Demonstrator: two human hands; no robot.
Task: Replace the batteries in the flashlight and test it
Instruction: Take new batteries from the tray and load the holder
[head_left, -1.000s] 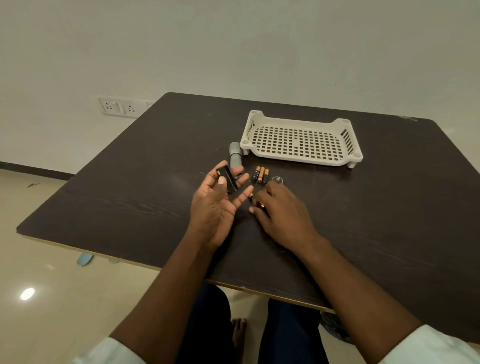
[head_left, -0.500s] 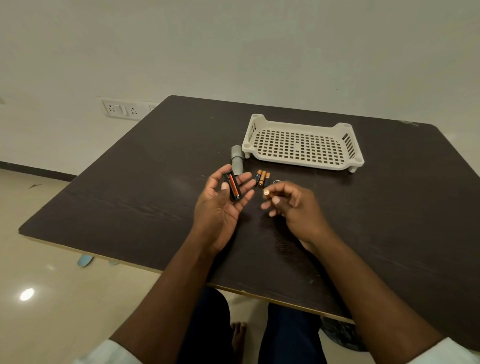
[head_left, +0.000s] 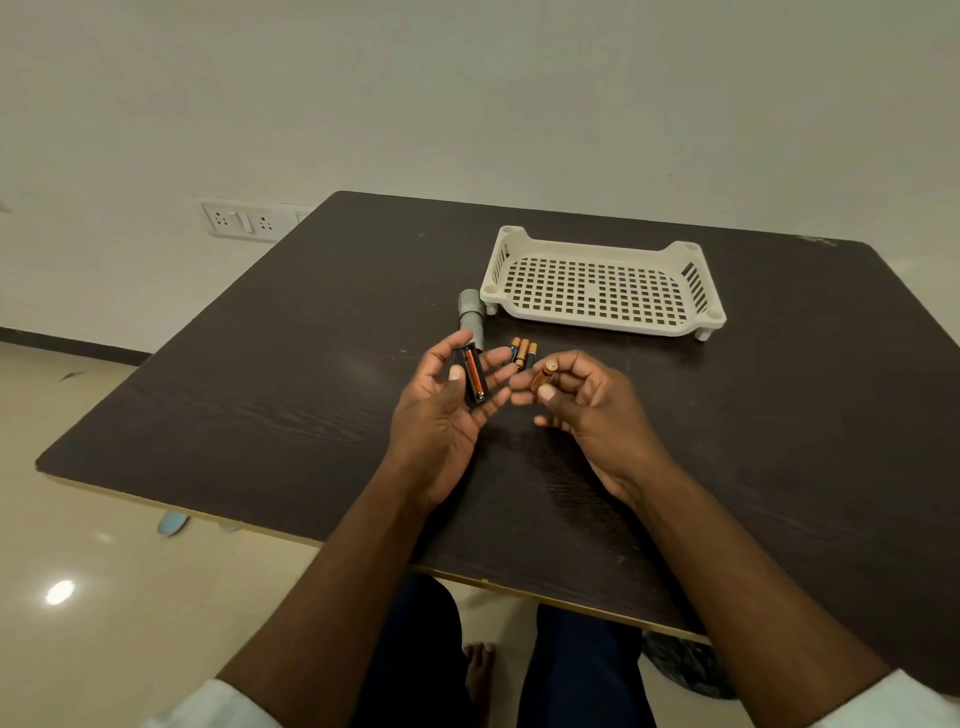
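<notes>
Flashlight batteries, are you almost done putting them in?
About halfway. One battery already sits in the black holder held by the left hand. The right hand pinches another battery. Three batteries and the grey flashlight lie on the table, not yet reassembled or tested.

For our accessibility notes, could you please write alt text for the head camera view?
A person's left hand holds a black battery holder with one battery seated, while the right hand pinches a loose battery. Beyond, on the dark table, lie three batteries, a grey flashlight and an empty white basket.
</notes>
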